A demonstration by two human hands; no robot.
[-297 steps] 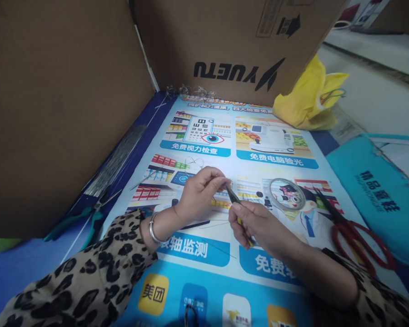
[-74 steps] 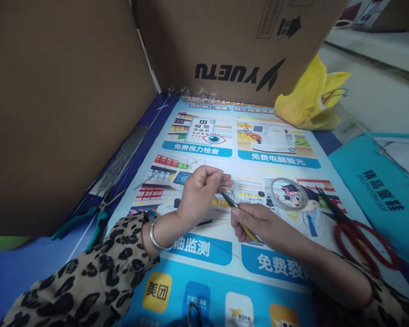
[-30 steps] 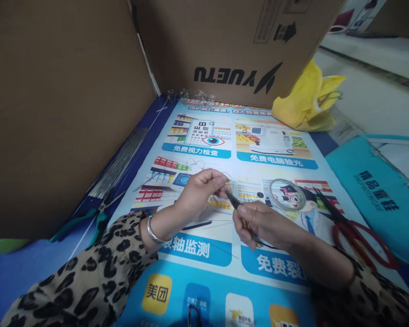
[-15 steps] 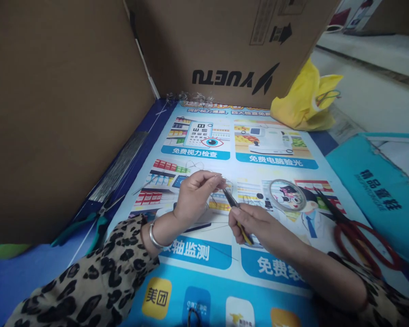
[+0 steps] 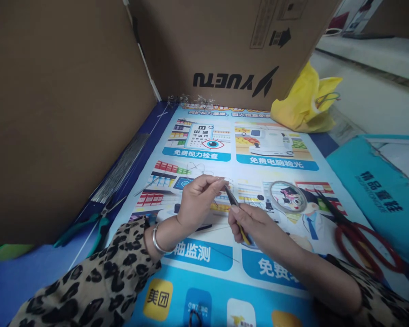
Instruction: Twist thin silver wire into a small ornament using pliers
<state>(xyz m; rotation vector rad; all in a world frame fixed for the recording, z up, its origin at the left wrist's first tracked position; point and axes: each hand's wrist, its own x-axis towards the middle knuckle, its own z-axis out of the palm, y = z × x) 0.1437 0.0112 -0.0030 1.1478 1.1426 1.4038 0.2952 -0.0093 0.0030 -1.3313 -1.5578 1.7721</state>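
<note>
My left hand [image 5: 199, 197], with a silver bangle at the wrist, pinches a thin wire between thumb and fingertips. Fine loops of this wire [image 5: 196, 167] show above and behind the hand, faint against the printed sheet. My right hand [image 5: 247, 222] is wrapped around the yellow and dark handles of small pliers [image 5: 231, 196]. The dark jaws point up and left and meet the wire by my left fingertips. Exactly what lies between the jaws is too small to make out.
A bundle of straight wires [image 5: 122, 168] and green-handled pliers [image 5: 100, 220] lie to the left. Red-handled scissors [image 5: 364, 245] and a blue-green box [image 5: 375, 195] are on the right. Twisted wire pieces [image 5: 204, 101] sit before the cardboard box [image 5: 225, 45], near a yellow bag [image 5: 303, 104].
My left hand has shifted slightly right and down, still pinching. The pliers stay at its fingertips, with their jaws a little further right. The whole view has moved slightly.
</note>
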